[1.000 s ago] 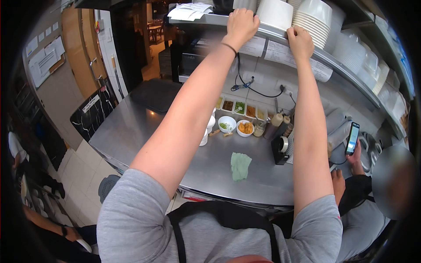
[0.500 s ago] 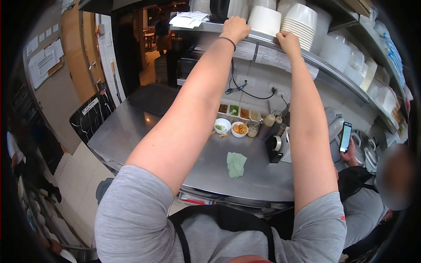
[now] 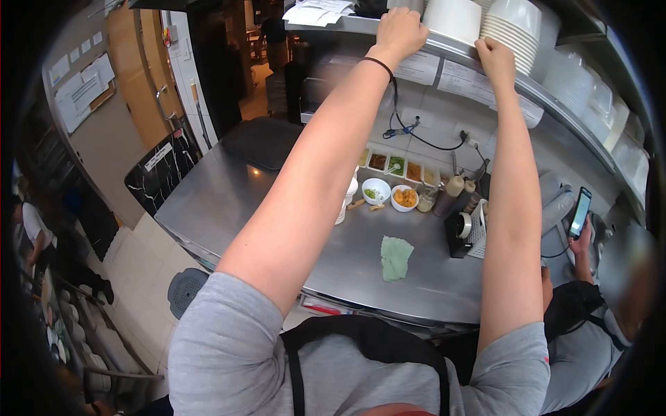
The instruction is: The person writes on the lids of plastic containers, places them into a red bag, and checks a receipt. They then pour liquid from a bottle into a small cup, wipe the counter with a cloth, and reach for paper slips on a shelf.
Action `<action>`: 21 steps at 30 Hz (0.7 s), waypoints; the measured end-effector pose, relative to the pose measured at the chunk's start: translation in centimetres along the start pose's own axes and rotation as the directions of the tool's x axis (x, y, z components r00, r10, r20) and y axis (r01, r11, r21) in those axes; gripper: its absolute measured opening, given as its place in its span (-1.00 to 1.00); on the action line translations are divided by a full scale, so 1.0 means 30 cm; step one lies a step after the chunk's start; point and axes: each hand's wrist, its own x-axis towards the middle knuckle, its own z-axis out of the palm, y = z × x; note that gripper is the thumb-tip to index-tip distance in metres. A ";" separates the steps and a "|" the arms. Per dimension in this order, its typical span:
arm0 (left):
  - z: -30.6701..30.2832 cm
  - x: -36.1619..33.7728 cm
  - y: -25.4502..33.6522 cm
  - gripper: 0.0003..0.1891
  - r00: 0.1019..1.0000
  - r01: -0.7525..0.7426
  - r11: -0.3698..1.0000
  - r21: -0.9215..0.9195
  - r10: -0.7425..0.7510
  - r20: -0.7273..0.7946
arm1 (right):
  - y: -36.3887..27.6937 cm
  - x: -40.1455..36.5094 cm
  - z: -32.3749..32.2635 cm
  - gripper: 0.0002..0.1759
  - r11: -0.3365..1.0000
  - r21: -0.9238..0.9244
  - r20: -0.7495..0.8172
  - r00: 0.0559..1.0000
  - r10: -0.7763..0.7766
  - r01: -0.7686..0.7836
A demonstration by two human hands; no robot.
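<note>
Both my arms reach up to the metal shelf (image 3: 444, 47) above the counter. My left hand (image 3: 402, 33) is closed over the shelf's front edge, left of a white container (image 3: 454, 17); its fingertips are hidden. Further right, my right hand (image 3: 497, 61) is also closed at the edge, just beneath a stack of white bowls (image 3: 512, 31). Neither hand shows anything lifted. On the counter below are a white bowl with chopped greens (image 3: 377, 191), a white bowl of orange food (image 3: 404, 199) and a green cloth (image 3: 396, 258).
The steel counter (image 3: 347, 267) carries topping trays (image 3: 397, 165), sauce bottles (image 3: 452, 191) and a black tray (image 3: 260, 142). At right, a co-worker's hand holds a phone (image 3: 581, 211). Papers (image 3: 319, 12) and clear plastic tubs (image 3: 569, 80) are on the shelf. Another person walks at far left.
The view has shifted, so shelf and counter sit further right in it. My hands keep their places at the shelf edge. A white stack now shows beside my left forearm.
</note>
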 end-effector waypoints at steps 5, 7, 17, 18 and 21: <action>-0.043 -0.017 0.045 -0.84 0.997 -0.029 0.994 -0.106 0.021 -0.080 | -0.045 -0.006 -0.017 -0.64 0.986 -0.124 -0.006 0.994 0.112 -0.112; -0.034 -0.019 0.049 -0.86 0.989 -0.045 0.996 -0.081 0.033 -0.143 | -0.033 -0.018 0.004 -0.63 0.989 -0.098 -0.071 0.992 0.100 -0.107; 0.070 -0.023 -0.004 -0.84 0.928 -0.094 0.995 0.043 0.103 -0.359 | -0.001 -0.015 0.082 -0.71 0.981 -0.185 -0.340 0.940 -0.007 -0.059; 0.057 -0.024 0.000 -0.82 0.911 -0.128 0.992 0.017 0.124 -0.394 | 0.004 -0.015 0.082 -0.71 0.976 -0.218 -0.355 0.934 -0.051 -0.029; -0.049 -0.044 0.041 -0.88 0.977 -0.124 0.987 -0.104 0.103 -0.188 | 0.015 -0.027 0.070 -0.75 0.951 -0.308 -0.354 0.929 -0.111 -0.003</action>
